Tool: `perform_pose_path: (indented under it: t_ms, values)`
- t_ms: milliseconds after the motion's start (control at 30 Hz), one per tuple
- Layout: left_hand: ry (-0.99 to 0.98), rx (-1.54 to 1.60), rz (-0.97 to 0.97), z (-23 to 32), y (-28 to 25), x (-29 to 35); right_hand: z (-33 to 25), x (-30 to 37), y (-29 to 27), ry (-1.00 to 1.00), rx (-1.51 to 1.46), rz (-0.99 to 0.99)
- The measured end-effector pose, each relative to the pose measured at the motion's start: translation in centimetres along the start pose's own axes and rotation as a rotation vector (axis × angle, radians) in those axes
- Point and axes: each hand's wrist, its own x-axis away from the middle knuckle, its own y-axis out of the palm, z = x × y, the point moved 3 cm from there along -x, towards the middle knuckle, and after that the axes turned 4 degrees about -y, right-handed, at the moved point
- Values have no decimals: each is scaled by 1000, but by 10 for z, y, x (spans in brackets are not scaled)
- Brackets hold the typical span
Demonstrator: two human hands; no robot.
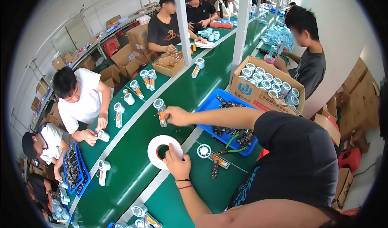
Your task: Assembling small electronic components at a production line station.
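Observation:
My left hand (178,163), with bands at the wrist, has its fingers on a wide white roll (155,152) that looks like tape or labels. The roll lies over the rail beside the green belt. Reaching across the belt, my right hand (178,117) has bent fingers drawn together next to a light-blue handheld fan (159,103) with an orange battery showing; whether something small is between them is hidden. Nearer me lie an opened fan (204,151), a small dark circuit part (214,169) and green-handled pliers (234,149).
A blue tray (216,96) of dark parts sits beside my right arm, below a cardboard box (258,94) full of fans. More fans (139,210) lie at the lower edge. Across the belt, a co-worker in white (83,98) handles a fan; others work along the line.

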Motion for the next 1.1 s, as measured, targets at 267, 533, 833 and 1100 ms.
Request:
perform_pose_path:
  t_ms: [267,533,833,1100]
  values:
    - [-91,336,8,37,-8,-19,-96,106,-30,-263,327,-175]
    - [-107,456,-23,50,-8,-17,-110,121,-41,-3,220,-281]
    - [-141,520,-9,55,-20,-20,-123,130,-43,-182,197,-113]
    - [-114,544,-63,59,-26,-23,-135,124,-58,-360,130,-97]
